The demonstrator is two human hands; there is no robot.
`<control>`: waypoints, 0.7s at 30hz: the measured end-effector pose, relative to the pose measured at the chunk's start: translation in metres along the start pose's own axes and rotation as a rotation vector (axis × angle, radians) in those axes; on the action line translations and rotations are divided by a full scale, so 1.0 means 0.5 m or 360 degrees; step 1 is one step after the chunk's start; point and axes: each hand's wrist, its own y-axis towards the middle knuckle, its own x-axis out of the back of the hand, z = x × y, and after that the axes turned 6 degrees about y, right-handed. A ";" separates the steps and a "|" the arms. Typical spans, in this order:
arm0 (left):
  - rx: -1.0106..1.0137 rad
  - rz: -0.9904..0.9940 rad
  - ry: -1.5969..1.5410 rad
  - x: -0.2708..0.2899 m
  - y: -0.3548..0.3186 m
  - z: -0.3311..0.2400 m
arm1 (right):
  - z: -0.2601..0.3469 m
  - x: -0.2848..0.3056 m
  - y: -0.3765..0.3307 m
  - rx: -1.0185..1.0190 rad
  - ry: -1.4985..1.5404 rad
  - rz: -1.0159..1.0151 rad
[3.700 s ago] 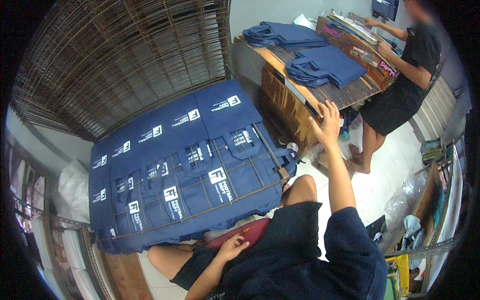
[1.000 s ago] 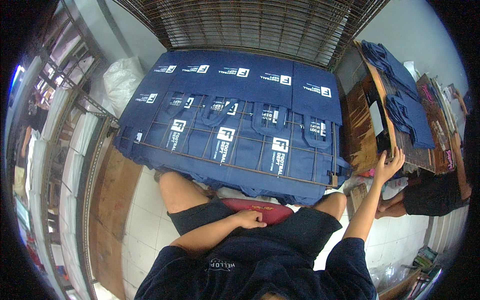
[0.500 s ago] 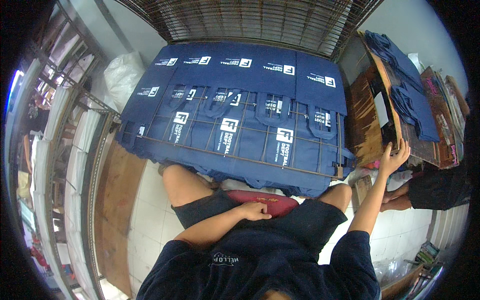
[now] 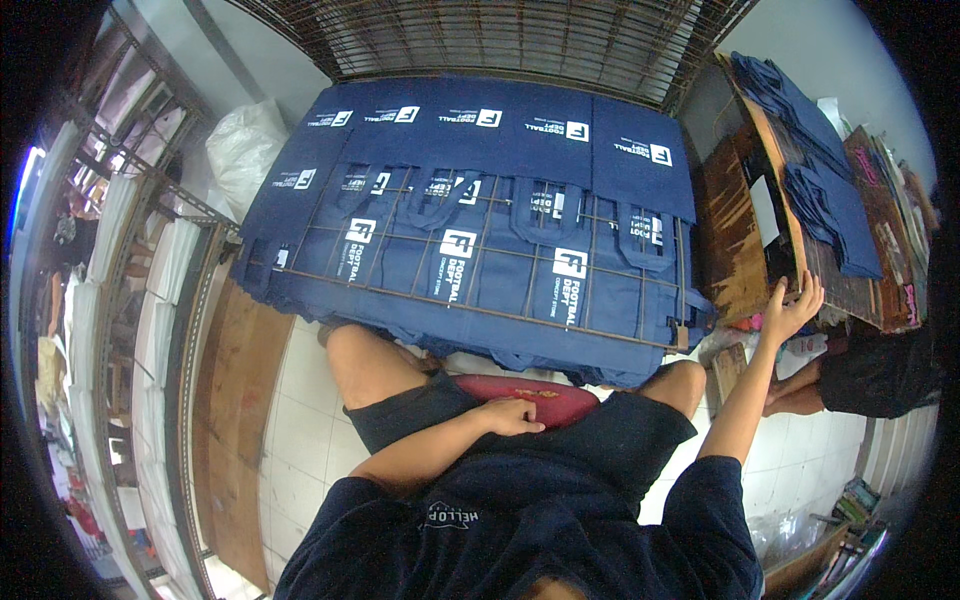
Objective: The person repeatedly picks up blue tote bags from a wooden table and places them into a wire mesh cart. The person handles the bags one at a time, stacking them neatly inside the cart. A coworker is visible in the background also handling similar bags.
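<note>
My right hand (image 4: 793, 308) reaches out to the right with its fingers apart. Its fingertips are at the near edge of a worn wooden board (image 4: 822, 262), and nothing is held in it. On that board lie dark blue tote bags (image 4: 825, 212). My left hand (image 4: 513, 417) rests at my lap, fingers curled together, against a red seat (image 4: 545, 398) between my thighs. In front of me spread many blue tote bags (image 4: 620, 135) with white print, laid in overlapping rows. A rusty wire grid rack (image 4: 520, 322) lies across the nearer ones.
Behind the bags rises a stack of wire racks (image 4: 500, 50). At left stand metal shelves (image 4: 150, 290) with white stacks, near a translucent plastic sack (image 4: 243, 155) and a wooden plank (image 4: 235, 420). At right is another person's bare leg and dark shorts (image 4: 875, 380).
Very little differs. The whole view has shifted slightly, and my right hand stays at the board's edge. My left hand keeps its place at my lap.
</note>
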 end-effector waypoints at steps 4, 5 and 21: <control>0.0010 0.0004 -0.0003 0.004 0.000 -0.004 | -0.005 0.001 0.002 0.0011 -0.0001 0.0013; -0.0007 -0.0018 0.0008 0.002 0.000 -0.002 | -0.006 0.000 0.002 0.0020 -0.0005 0.0014; -0.0047 0.0012 0.0032 0.003 -0.006 0.001 | 0.003 0.003 0.000 0.0000 -0.0032 0.0047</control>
